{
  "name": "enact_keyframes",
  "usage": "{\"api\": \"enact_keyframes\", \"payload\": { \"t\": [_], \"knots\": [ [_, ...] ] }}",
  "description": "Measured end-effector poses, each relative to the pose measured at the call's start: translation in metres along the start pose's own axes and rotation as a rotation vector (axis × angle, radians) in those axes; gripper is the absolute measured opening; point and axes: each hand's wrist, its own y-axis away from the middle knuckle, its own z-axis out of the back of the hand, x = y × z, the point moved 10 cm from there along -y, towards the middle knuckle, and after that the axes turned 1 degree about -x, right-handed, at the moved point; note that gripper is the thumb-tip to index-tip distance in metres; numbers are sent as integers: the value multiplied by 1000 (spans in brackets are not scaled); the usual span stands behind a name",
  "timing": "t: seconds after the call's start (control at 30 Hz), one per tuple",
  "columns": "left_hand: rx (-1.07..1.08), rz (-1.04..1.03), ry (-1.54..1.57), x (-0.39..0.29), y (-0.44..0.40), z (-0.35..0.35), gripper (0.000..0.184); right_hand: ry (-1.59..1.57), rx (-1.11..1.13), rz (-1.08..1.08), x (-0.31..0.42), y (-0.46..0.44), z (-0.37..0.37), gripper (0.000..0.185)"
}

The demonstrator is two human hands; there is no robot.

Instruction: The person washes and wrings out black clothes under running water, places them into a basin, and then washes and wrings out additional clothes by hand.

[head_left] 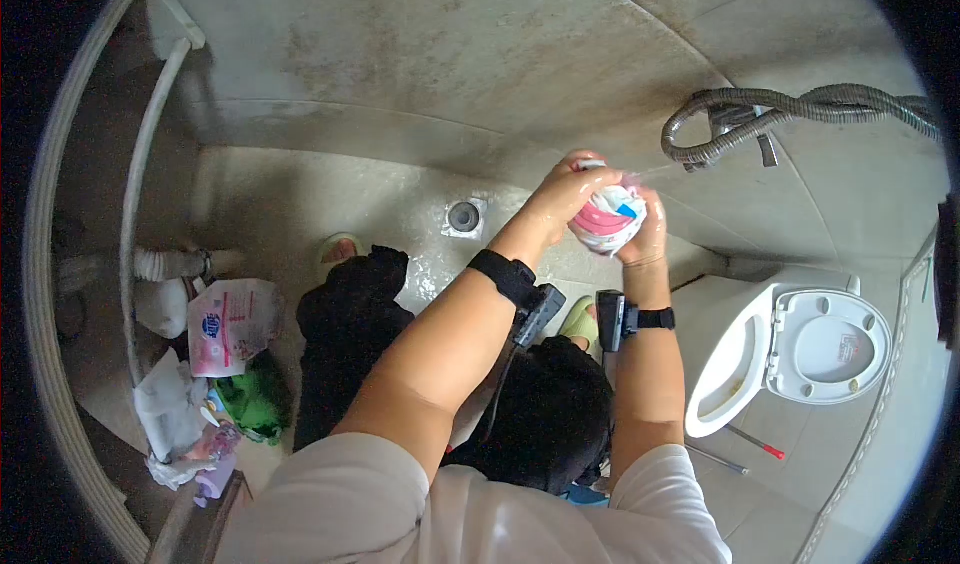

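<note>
A bunched-up cloth, white and pink with a small blue patch, is held out over the floor between my two hands. My left hand is closed around its left and upper side, the thumb lying across the top. On the other side, my right hand grips the cloth from the right, its fingers partly hidden behind it. Both hands look wet and shiny. Each wrist wears a black strap with a small device.
A floor drain lies in the wet floor. A coiled shower hose hangs from the wall tap. The toilet stands right with its lid up. At left are a pink-and-white package, a green bag and a pipe.
</note>
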Motion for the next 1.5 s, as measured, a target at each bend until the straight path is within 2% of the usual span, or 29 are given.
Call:
{"api": "enact_keyframes", "payload": {
  "t": [0.07,0.1,0.13,0.2,0.23,0.33,0.37,0.4,0.47,0.53,0.6,0.63,0.67,0.73,0.77,0.8,0.9,0.93,1.0,1.07,1.13,1.17,1.2,1.27,1.3,1.33,1.4,1.47,1.5],
  "knots": [
    [-256,40,72,6,6,22,54,410,-170,297,45,3,2,31],
    [-299,142,-87,7,11,28,70,608,-209,444,62,16,-27,25],
    [-291,143,-85,5,11,31,70,612,-213,449,60,20,-40,25],
    [-208,537,267,42,17,22,72,1154,-253,538,59,25,-70,20],
    [-206,536,267,42,16,25,72,1471,-56,868,54,33,-109,16],
    [3,266,392,11,6,12,49,1643,-7,905,21,45,-137,9],
    [-56,268,402,14,7,13,36,1598,-64,909,23,42,-128,9],
    [-56,270,405,19,6,9,36,1600,-65,905,21,38,-117,9],
    [-65,81,509,16,-2,10,29,1112,-308,681,32,26,-62,12],
    [5,165,549,32,-12,4,21,1073,-342,643,36,22,-58,11],
    [-181,60,436,39,-19,22,16,916,-459,662,45,22,-35,11],
    [-329,69,280,28,-9,26,18,817,-457,713,46,21,-28,14],
    [-331,69,281,21,-4,21,18,818,-457,711,44,16,-19,14],
    [-599,-144,-389,-18,13,39,26,401,-512,498,22,0,36,18],
    [-642,-154,-523,-26,17,38,34,280,-352,332,5,-16,53,26],
    [-648,-150,-524,-26,21,37,34,278,-352,325,4,-14,48,26],
    [-483,-240,-672,-45,28,15,38,133,-179,69,-18,-16,15,35],
    [-492,-236,-673,-47,30,15,38,131,-177,60,-17,-12,7,35],
    [-379,-455,-786,-65,32,-8,37,-60,-71,-62,-25,-4,-21,35],
    [-344,-487,-783,-59,26,-5,39,-72,-49,-72,-22,1,-29,30],
    [-293,-445,-261,-32,7,15,42,201,-268,126,11,5,-7,30],
    [-182,-354,-102,-15,-3,16,50,199,-269,136,17,7,-5,30],
    [-172,-353,-104,-25,3,17,50,441,-280,289,38,12,-9,26],
    [-66,23,-150,-12,11,9,51,927,-296,590,72,27,-29,21],
    [-183,276,-100,13,17,23,55,1104,-325,588,73,35,-49,22],
    [-178,271,-101,7,17,23,55,1106,-325,595,74,38,-59,22],
    [-56,441,309,13,23,4,57,1631,-21,922,57,51,-121,21],
    [10,432,363,33,8,8,51,1665,18,911,42,51,-130,22],
    [9,288,415,36,-8,11,43,1695,29,955,36,54,-134,21]
  ]
}}
